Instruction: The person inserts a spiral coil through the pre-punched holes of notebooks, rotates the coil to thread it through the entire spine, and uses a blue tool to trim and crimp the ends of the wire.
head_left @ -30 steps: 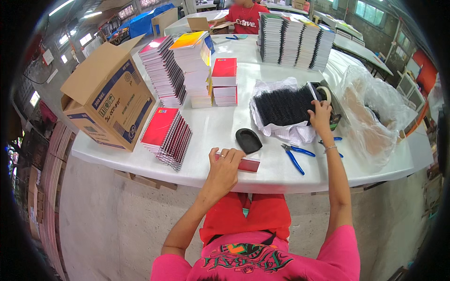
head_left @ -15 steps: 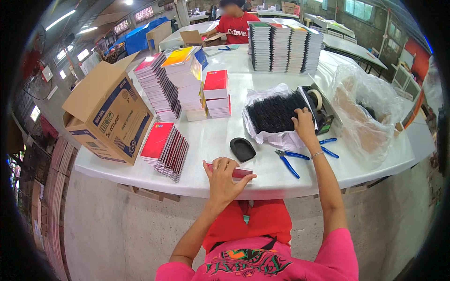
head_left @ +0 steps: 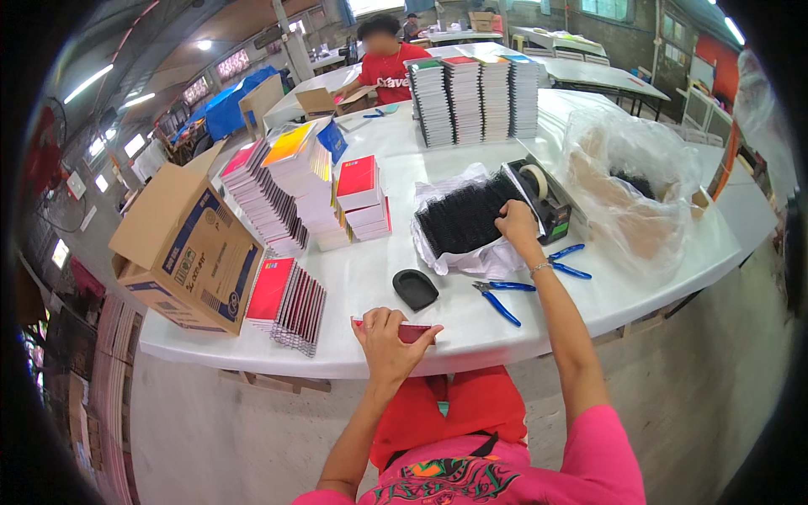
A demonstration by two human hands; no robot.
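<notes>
Close to the table's front edge, my left hand (head_left: pixel 389 338) grips a thin red notebook (head_left: pixel 417 333), standing on its edge, between thumb and fingers. My right hand (head_left: pixel 517 225) is closed at the right side of a pile of black binding coils (head_left: pixel 461 220); its fingers pinch at a coil, mostly hidden by the hand. White paper (head_left: pixel 429 255) lies under the pile. Between my hands sits a black, rounded shallow holder (head_left: pixel 415 289). Left of my left hand stands a stack of red spiral-bound notebooks (head_left: pixel 271 290).
Two blue-handled cutters (head_left: pixel 505 308) (head_left: pixel 571 268) lie below the coils. A tape dispenser (head_left: pixel 551 220) and clear plastic bag (head_left: pixel 627 240) are on the right. A cardboard box (head_left: pixel 189 252), booklet stacks (head_left: pixel 290 172) and tall notebook stacks (head_left: pixel 480 99) surround the work area. Another person (head_left: pixel 391 69) sits opposite.
My right hand's fingers have drawn together at the coil pile's right side. My left hand still grips the red notebook. The whole view has shifted and tilted slightly.
</notes>
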